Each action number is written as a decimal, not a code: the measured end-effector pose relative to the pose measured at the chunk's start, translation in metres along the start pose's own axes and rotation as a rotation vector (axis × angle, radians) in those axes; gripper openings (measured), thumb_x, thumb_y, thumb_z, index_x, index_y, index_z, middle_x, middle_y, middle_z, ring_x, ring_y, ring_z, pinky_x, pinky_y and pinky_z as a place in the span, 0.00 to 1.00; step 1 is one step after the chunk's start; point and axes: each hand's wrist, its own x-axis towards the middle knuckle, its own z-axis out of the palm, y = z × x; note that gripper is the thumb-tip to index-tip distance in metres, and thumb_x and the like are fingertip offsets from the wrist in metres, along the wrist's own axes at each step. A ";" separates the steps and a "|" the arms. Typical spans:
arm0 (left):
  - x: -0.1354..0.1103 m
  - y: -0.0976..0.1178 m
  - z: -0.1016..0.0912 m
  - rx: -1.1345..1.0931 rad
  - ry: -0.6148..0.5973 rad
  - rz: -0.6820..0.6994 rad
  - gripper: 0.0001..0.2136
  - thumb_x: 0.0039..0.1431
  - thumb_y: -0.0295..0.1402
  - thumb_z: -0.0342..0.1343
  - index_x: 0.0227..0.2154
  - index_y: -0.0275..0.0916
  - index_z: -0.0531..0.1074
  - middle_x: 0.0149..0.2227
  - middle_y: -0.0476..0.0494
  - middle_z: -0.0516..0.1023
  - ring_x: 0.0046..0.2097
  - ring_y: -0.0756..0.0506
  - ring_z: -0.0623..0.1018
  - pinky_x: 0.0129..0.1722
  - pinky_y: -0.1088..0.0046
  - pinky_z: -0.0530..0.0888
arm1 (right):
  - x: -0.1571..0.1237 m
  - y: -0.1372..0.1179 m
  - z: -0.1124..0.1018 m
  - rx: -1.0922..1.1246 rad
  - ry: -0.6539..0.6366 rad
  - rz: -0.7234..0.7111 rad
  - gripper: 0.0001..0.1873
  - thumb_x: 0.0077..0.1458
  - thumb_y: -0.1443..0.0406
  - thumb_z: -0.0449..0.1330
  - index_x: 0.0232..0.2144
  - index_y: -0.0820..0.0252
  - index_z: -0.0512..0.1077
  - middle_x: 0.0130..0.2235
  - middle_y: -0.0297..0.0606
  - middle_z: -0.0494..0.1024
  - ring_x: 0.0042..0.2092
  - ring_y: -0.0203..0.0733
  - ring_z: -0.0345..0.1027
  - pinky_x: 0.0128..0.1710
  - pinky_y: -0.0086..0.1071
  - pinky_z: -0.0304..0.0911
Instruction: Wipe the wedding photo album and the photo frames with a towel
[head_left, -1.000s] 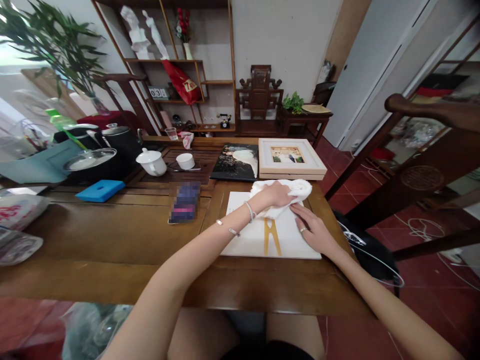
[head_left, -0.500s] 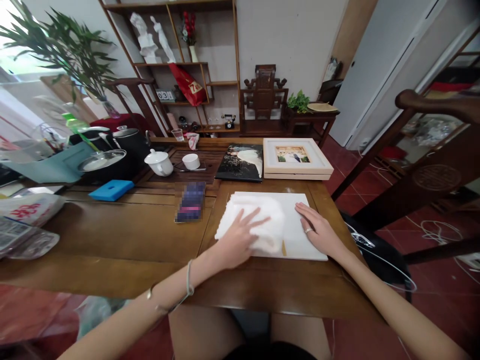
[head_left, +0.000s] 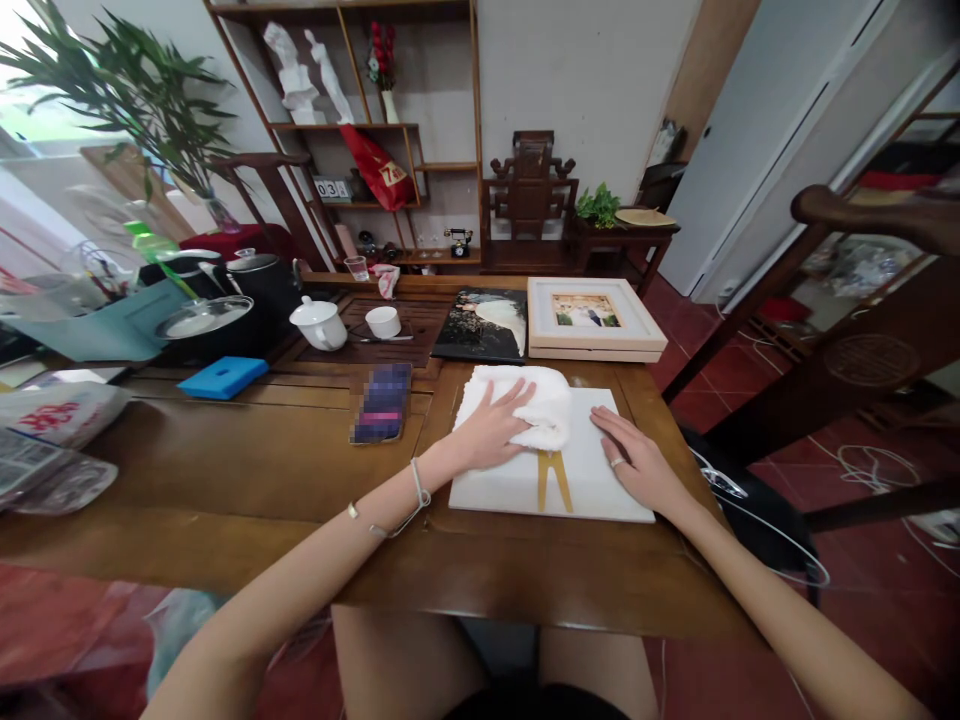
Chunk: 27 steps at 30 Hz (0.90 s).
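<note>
A white flat board (head_left: 517, 485) with a gold A-shaped stand on it lies on the wooden table (head_left: 225, 470) in front of me. My left hand (head_left: 491, 430) lies flat, fingers spread, pressing a white cloth (head_left: 544, 405) onto the board's far left part. My right hand (head_left: 634, 460) rests flat and open on the board's right side, a ring on one finger. Bracelets circle my left wrist.
Beyond the board lie a white framed photo (head_left: 592, 315) and a dark picture (head_left: 480, 325). A phone (head_left: 382, 402) lies left of the board. A tea tray with teapot (head_left: 319, 325) and cup, black pots, a blue box (head_left: 223, 377) and bags fill the left side. A wooden chair (head_left: 862, 350) stands right.
My left hand slid the cloth from the board's far right to its near left, then back up to the far left, uncovering the gold stand. My right hand stayed put.
</note>
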 end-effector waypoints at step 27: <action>-0.002 0.000 0.004 -0.078 0.042 -0.106 0.15 0.58 0.26 0.53 0.48 0.39 0.76 0.67 0.42 0.60 0.70 0.31 0.50 0.62 0.35 0.52 | 0.000 -0.002 0.001 -0.011 -0.005 0.025 0.22 0.64 0.63 0.49 0.57 0.57 0.71 0.61 0.45 0.71 0.65 0.52 0.60 0.66 0.55 0.54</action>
